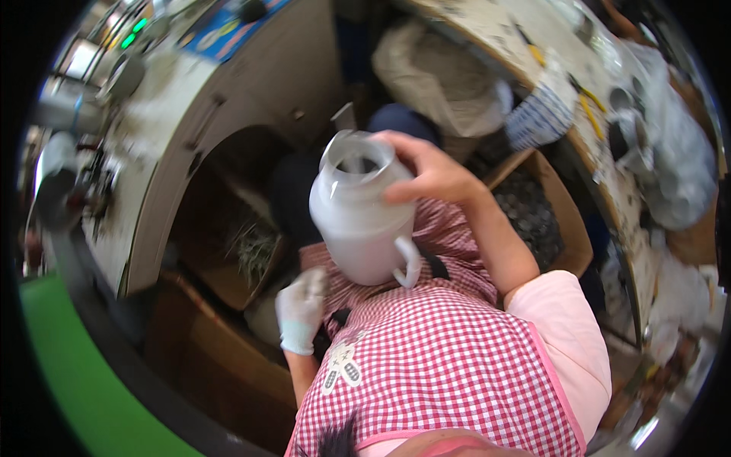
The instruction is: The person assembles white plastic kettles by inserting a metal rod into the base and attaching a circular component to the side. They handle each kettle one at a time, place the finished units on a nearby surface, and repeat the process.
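Observation:
A glossy white jug (359, 221) is tilted in front of my apron, its open mouth facing up and away from me. It has a rounded shoulder, a spout lip at the far side and a loop handle low on the right. My bare right hand (434, 171) grips the jug by its neck, with the thumb near the rim and the fingers over the far side. To the lower left of the jug is my left hand (301, 305) in a white glove, apart from it. The gloved fingers look curled together; whatever may be in them is hidden.
Worktops flank me: the left workbench (175, 114) carries metal parts, the right workbench (487, 23) yellow-handled pliers (590, 114) and plastic bags. A white sack (434, 76) stands ahead. A cardboard box (567, 228) of dark pieces is at right, another box (213, 343) at left.

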The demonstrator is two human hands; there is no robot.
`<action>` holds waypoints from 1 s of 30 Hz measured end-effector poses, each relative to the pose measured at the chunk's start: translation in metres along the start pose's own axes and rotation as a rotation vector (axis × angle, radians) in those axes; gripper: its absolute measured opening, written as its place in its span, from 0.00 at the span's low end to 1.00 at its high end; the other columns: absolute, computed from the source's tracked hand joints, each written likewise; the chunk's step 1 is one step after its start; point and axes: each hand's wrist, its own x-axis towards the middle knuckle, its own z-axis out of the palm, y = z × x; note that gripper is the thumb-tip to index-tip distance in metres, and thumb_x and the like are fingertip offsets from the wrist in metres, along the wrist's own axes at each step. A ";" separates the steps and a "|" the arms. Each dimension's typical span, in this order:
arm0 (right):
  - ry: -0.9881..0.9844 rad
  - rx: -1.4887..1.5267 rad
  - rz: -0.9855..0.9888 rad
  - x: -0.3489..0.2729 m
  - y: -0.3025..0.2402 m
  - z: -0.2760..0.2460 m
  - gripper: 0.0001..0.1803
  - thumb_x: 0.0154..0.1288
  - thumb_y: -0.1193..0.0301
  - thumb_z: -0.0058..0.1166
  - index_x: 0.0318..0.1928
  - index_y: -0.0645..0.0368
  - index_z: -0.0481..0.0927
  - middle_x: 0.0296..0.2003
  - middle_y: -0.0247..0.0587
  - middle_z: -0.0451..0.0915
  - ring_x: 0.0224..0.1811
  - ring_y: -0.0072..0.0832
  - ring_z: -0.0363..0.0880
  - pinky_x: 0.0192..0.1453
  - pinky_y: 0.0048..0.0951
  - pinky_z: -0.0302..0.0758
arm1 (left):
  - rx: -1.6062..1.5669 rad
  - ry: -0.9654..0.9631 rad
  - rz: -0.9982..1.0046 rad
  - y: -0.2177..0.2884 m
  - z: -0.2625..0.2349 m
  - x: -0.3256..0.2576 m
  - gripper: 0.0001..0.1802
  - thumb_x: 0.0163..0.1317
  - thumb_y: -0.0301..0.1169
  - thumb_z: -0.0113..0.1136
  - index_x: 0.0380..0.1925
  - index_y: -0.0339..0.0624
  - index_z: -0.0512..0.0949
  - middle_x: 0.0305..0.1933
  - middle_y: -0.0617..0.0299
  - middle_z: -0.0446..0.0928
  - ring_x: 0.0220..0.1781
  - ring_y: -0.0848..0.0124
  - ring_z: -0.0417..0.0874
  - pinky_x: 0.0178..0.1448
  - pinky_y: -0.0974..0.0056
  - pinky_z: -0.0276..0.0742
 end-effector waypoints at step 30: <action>-0.094 -0.360 0.112 0.006 -0.051 -0.050 0.17 0.81 0.69 0.45 0.63 0.64 0.73 0.32 0.30 0.75 0.29 0.21 0.72 0.30 0.23 0.71 | 0.523 0.337 1.080 0.069 -0.085 0.006 0.21 0.39 0.39 0.84 0.29 0.42 0.82 0.57 0.43 0.82 0.60 0.43 0.84 0.62 0.47 0.81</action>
